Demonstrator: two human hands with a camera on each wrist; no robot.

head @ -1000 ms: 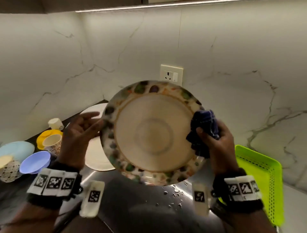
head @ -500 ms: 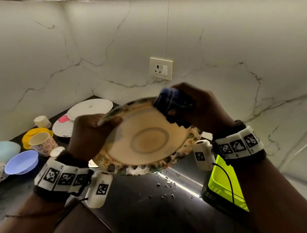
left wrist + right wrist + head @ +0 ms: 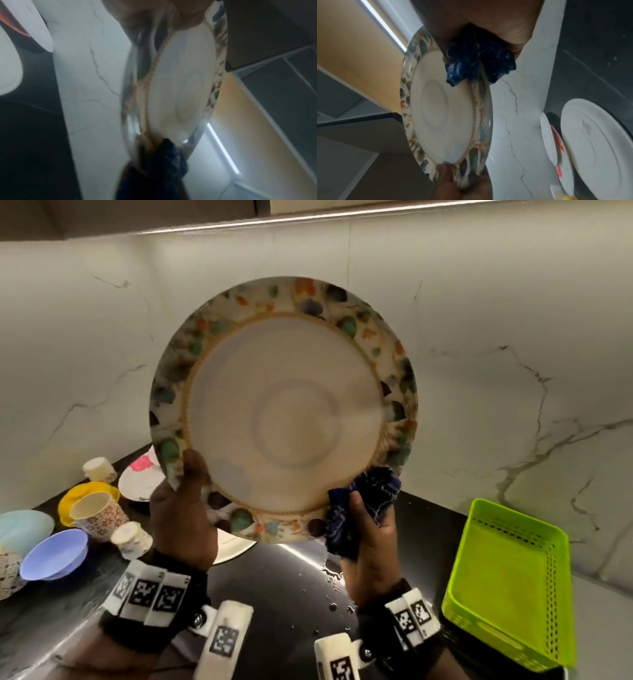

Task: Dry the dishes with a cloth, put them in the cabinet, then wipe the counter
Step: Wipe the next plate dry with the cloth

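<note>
Both hands hold the plate (image 3: 284, 409): left grip (image 3: 183, 508) pinches its rim, right grip (image 3: 368, 537) clutches the cloth (image 3: 363, 501); only the head view shows the basket (image 3: 507, 583).

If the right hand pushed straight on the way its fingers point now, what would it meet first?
The right hand points up and away, gripping the blue cloth against the lower right rim of the floral plate. So cloth and plate come first; beyond them likely the marble wall, though depth is unclear.

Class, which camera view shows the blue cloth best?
The right wrist view: the cloth is close and sharp, bunched over the plate rim in the right hand. The head view shows it smaller; the left wrist view shows it dark and blurred.
</note>
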